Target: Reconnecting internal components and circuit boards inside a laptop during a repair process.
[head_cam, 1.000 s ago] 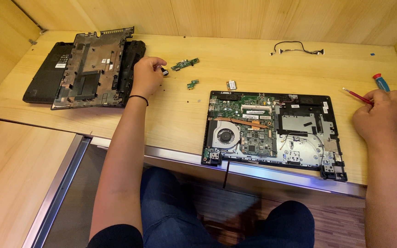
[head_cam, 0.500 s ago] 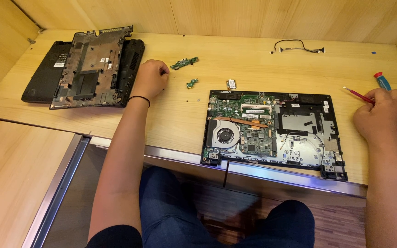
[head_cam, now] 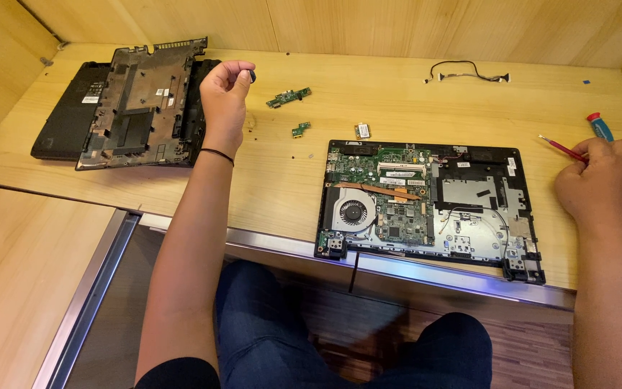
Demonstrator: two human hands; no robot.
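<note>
Left hand [head_cam: 226,94] pinches a small dark part [head_cam: 252,74] at its fingertips, lifted above the surface [head_cam: 268,180]; the opened laptop base [head_cam: 426,202] lies right of it, nearer the right hand [head_cam: 602,180], clenched on a red screwdriver [head_cam: 563,149].

Your table [head_cam: 397,108] is pale wood with a smooth, lightly satin finish and fine straight grain; the wall panels behind it look like the same wood. Along its near edge runs a strip of brushed, shiny metal [head_cam: 426,270]. The open laptop base [head_cam: 426,202] in front of you shows a matt black plastic frame, a glossy green circuit board, a dull copper-coloured heat pipe and a grey plastic fan housing. The removed bottom cover [head_cam: 138,101] by your left hand [head_cam: 226,101] is matt black plastic, scuffed and dusty. Near your right hand [head_cam: 606,184], the screwdriver [head_cam: 600,126] has a smooth red and blue plastic handle. Your trousers look like dark blue denim cloth.
</note>
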